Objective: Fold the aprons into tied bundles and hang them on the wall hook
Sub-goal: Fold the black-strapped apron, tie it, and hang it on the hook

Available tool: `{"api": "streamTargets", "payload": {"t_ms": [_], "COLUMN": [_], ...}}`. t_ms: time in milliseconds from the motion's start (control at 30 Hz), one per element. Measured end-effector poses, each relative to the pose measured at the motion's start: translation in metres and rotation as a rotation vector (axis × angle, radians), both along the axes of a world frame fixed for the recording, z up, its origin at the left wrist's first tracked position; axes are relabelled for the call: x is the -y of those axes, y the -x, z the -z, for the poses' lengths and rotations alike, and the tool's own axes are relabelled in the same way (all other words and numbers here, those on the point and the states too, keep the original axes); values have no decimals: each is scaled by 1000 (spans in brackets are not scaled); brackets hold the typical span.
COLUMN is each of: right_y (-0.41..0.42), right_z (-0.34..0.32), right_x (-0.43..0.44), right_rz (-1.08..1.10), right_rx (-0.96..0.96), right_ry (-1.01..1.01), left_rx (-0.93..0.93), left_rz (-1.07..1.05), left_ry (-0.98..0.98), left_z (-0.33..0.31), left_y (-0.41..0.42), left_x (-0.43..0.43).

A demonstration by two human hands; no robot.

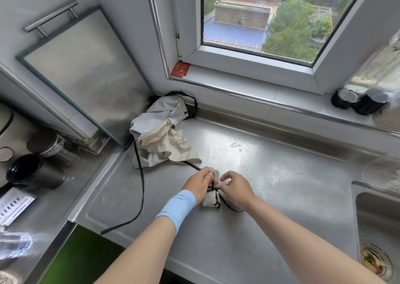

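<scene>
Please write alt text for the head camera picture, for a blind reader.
A person's left hand holds a small folded cream apron bundle on a steel counter while the right hand pinches the black strap wrapped around it. Behind, a second apron lies crumpled in the corner under a window, its long strap trailing to the counter's edge.

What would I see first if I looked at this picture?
The left hand and right hand meet on the steel counter, gripping a small folded apron bundle and pinching its black strap. Behind them a crumpled grey and cream apron heap lies in the corner under the window, which shows green trees and a blue roof.
</scene>
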State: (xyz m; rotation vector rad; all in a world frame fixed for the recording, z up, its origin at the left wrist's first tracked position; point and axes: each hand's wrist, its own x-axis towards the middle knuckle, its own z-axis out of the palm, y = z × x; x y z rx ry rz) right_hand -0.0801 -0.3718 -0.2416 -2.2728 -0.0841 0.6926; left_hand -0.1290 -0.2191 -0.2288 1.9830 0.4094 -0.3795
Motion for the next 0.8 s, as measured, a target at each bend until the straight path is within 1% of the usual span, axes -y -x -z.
{"api": "streamTargets", "payload": {"t_ms": [67, 133, 233, 367, 467, 533, 600, 633, 733, 800], "right_y": [-1, -1, -1, -5, -9, -11, -10, -9, -10, -10], "right_z": [-7, -15, -24, -24, -27, -26, -24, -23, -17, -14], "right_x": [1, 4, 5, 5, 6, 8, 7, 6, 2, 0], "right_rz": [40, 23, 2, 131, 168, 91, -5, -16, 35, 40], "right_rx": [-8, -50, -55, -112, -202, -229, -191, -155, -67, -55], "right_ry": [-141, -263, -315, -417, -380, -351, -303, -288, -255, -230], "left_rx": [-6, -15, -14, 33, 27, 21, 39, 45, 12, -7], "left_rz": [70, 99, 91, 59, -2, -72, -83, -74, -55, -59], "left_ry": [-74, -102, -96, -128, -100, -53, -77, -91, -62, -56], "left_z": [-5, -5, -1, 2, 6, 6, 3, 4, 9, 9], "left_y": [-6, -10, -12, -8, -3, -3, -5, -7, -8, -9], "left_x": [0, -1, 0, -1, -4, -4, -2, -1, 0, 1]}}
